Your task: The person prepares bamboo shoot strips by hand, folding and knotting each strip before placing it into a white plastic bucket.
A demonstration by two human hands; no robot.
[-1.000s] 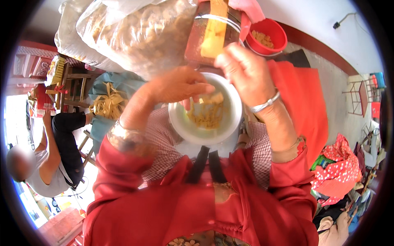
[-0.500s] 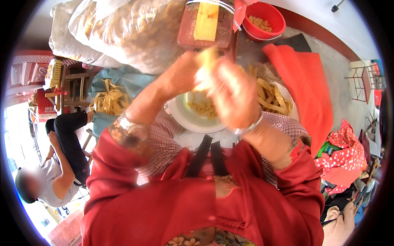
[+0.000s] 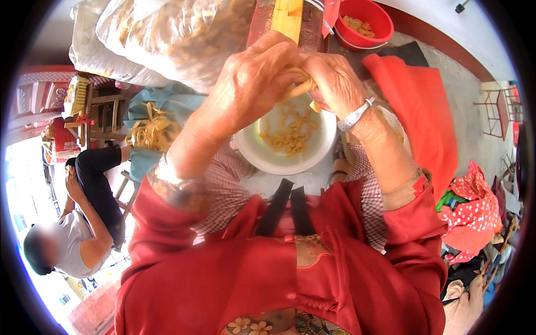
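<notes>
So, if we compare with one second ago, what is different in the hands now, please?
The left hand moved forward, away from the body, and met the right hand over the far side of the white bowl. They were apart; now both hold a bent yellow strip. The yellow pieces remain in the bowl.

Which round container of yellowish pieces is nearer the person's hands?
The round white basin, just below the left hand and right hand in the picture; the round red bucket stands farther off, upper right.
</notes>
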